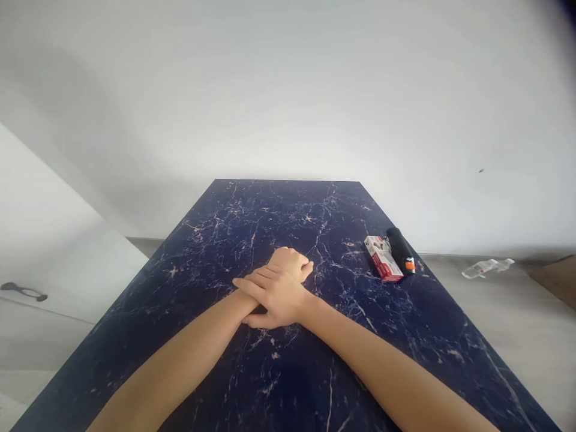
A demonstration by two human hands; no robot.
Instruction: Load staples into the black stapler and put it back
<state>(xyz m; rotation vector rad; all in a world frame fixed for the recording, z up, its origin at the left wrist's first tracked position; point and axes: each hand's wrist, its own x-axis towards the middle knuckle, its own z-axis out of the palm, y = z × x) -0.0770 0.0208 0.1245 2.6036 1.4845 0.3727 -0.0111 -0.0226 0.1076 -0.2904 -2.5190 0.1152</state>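
My left hand (290,261) rests on the dark blue marbled table (279,210), with its fingers curled in and its palm side out of sight. Nothing shows in it. Across its back and wrist lies my right hand (281,295), the fingers on top and the thumb on the near side of the wrist. The two hands touch and overlap near the middle of the table. To their right, apart from both, a red and white box (384,261) lies beside a black roll-shaped item (399,249) with an orange patch.
The table's far edge stands close to a pale wall (288,90). On the left is a white cabinet (58,240) with a dark handle (24,292). A clear plastic bottle (486,268) lies on the floor at right, near a brown box (555,279).
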